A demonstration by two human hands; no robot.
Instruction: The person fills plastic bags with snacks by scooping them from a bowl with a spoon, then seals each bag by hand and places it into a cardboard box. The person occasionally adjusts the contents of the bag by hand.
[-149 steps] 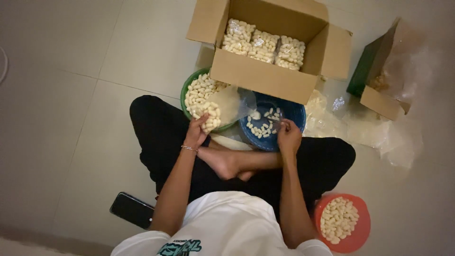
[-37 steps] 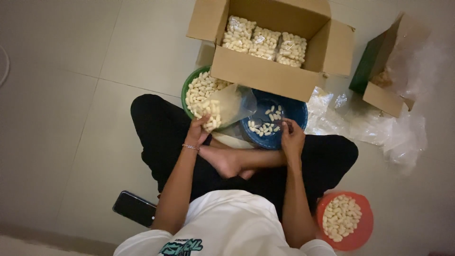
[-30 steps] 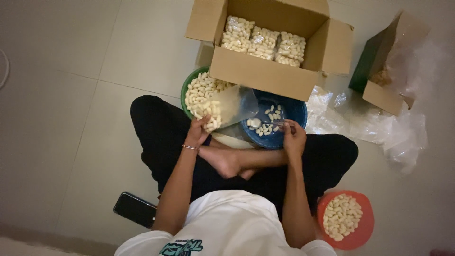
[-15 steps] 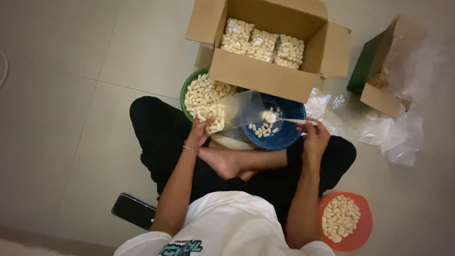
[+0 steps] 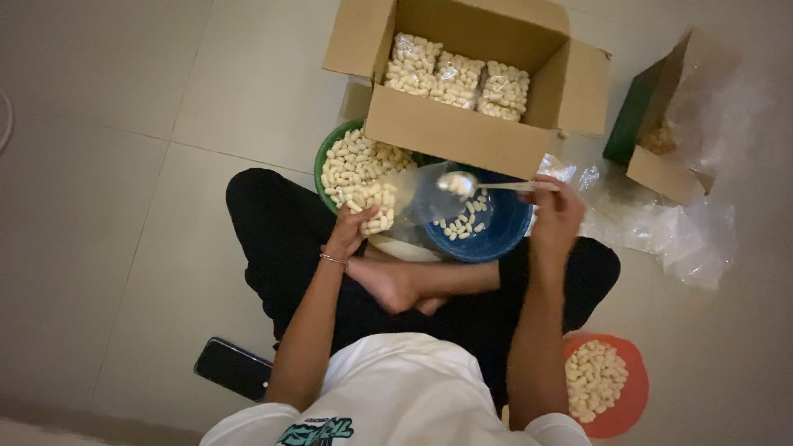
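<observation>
Left hand (image 5: 351, 234) gripping clear bag (image 5: 388, 198), part filled. Right hand (image 5: 553, 216) pinching loaded spoon (image 5: 462, 183) at bag mouth, over blue bowl (image 5: 496, 235). Cardboard box (image 5: 450, 136) at 12 o'clock: three packs done. Bowls not emptied.

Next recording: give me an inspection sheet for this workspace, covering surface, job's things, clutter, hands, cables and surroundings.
Surface: pale tiled floor; the person sits cross-legged on it.
Job's things: clear plastic bag, partly filled with pale oblong pieces; spoon carrying pieces at the bag's mouth; blue basin with a few pieces; green basin and orange basin, both well filled; cardboard box holding filled bags.
Clutter: loose clear plastic; second open box; black phone.
Hands: left hand holds the bag; right hand holds the spoon handle.
Cables: nothing seen.
Surroundings: dim light; nothing else seen.
</observation>
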